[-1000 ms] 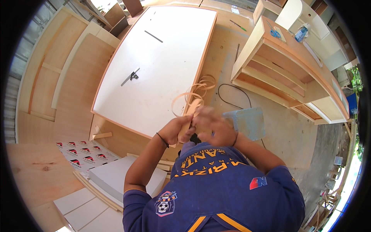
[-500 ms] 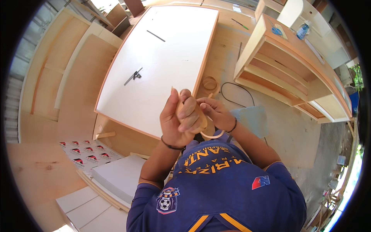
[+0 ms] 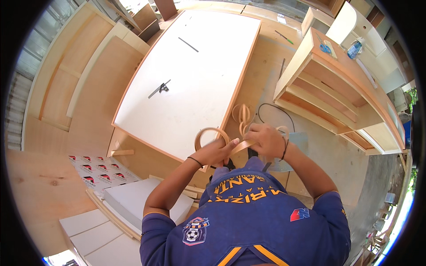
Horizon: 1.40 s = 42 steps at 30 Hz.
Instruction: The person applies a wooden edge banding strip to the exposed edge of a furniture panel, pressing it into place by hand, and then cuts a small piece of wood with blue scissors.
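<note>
Far left, on the plywood floor: a printed sheet [image 3: 95,170] of repeated red-and-black labels on white, partly tucked under stacked white boards [image 3: 133,204]. Above these, a large white panel [image 3: 191,80] edged in pale wood, with a small dark tool [image 3: 160,88] lying on its face.

At the panel's near corner: left hand [image 3: 216,153], fingers closed around a thin wood-coloured edging strip [image 3: 239,145]. Curling up and left from that fist into a loop [image 3: 208,133] over the panel's edge. Running right, straight across the short gap, into the right hand [image 3: 266,139], also closed on it, knuckles up. Exact pinch of either hand hidden by the fingers. More loose coils [image 3: 242,115] just beyond the hands; where these join the held length hard to make out.

Right: an open wooden shelf unit [image 3: 337,88], a blue bottle [image 3: 354,48] on top, too small to tell further.
</note>
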### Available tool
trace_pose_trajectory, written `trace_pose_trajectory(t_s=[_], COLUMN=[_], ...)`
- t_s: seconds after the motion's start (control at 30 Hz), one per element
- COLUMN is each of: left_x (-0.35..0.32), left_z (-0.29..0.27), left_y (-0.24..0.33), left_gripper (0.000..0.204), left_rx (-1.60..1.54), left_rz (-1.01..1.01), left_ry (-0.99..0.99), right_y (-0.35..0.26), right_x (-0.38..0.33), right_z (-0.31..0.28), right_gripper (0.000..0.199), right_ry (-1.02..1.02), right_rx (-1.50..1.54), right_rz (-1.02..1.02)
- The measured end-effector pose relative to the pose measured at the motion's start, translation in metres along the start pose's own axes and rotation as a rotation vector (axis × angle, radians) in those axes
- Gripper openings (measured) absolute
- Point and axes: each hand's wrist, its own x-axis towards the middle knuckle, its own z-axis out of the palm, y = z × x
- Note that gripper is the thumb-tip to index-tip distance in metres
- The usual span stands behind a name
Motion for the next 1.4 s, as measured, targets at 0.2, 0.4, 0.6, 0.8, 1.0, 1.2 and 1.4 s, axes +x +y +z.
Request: trace_pose_trajectory(t_s=[0.2,0.4,0.6,0.8,1.0,1.2,1.4], left_x=[-0.011,-0.039,-0.065,-0.029,0.021,0.055,0.025], left_z=[0.033,0.008,-0.021,-0.034,-0.015,0.028,0.012], left_y=[0.012,0.047,0.066,0.053,-0.008,-0.052,-0.023], left_gripper=[0.047,0.042,0.031,0.02,0.049,0.058,0.038], left_rx=[-0.415,-1.52,-1.274,-0.125,0.649,0.962,-0.198], left_rz=[0.298,0.905,1.417,1.079,0.292,0.559,-0.102], left_ry=[-0.672,-0.878,-0.046,1.046,0.479,-0.249,-0.483], right_y=[0.009,-0.024,-0.002,0.008,0.031,0.028,0.019], right_x=[0.028,0.031,-0.007,-0.01,-0.027,-0.003,0.042], right_z=[-0.023,0.059,0.078,0.045,-0.027,-0.042,-0.082], right_gripper=[0.025,0.023,0.03,0.028,0.029,0.027,0.035], right_ry=[0.203,0.382,0.187,0.145,-0.187,-0.136,0.354], right_rx=[-0.422,0.735,0.815,0.434,0.221,-0.605,-0.002], right_rz=[-0.161,0.079,0.38,0.369,0.393,0.166,0.287])
